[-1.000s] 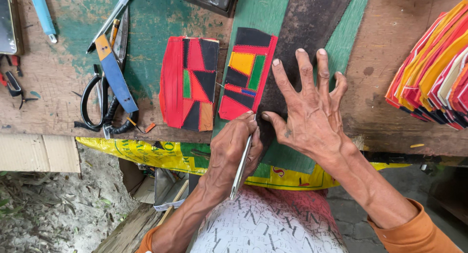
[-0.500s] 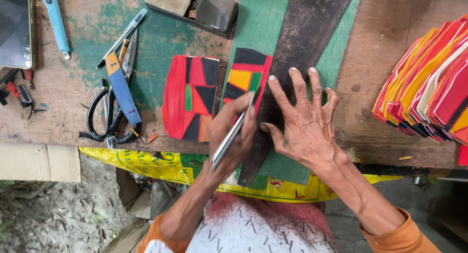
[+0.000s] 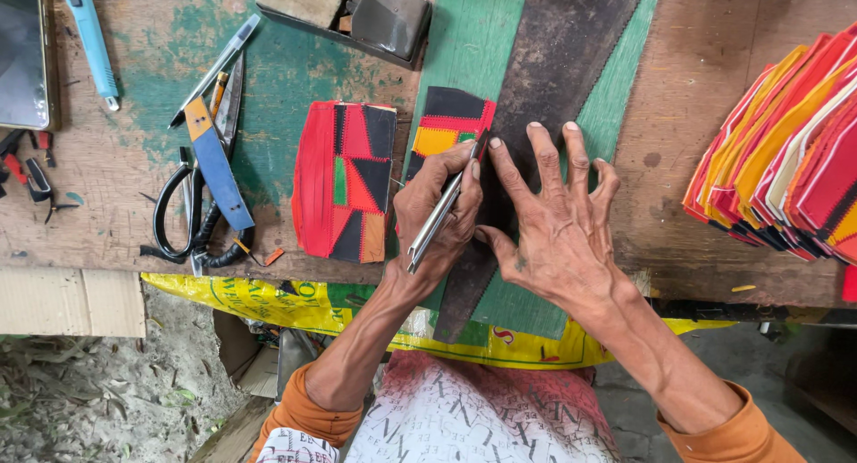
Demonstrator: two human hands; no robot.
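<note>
My left hand grips a slim metal knife, its tip against the edge of a long dark saw blade that lies diagonally on a green board. My right hand lies flat on the blade with fingers spread, pressing it down. A patchwork piece of red, black, yellow and green sits partly under the blade and my left hand. A second, similar patchwork piece lies just to the left.
A fanned stack of red, orange and yellow pieces fills the right side. On the left of the wooden bench lie black-handled scissors, a blue utility knife and a light blue cutter. A metal box stands at the top.
My left hand has slid the knife along the blade edge, away from me, from the near table edge up onto the patchwork piece. My right hand stays pressed on the blade.
</note>
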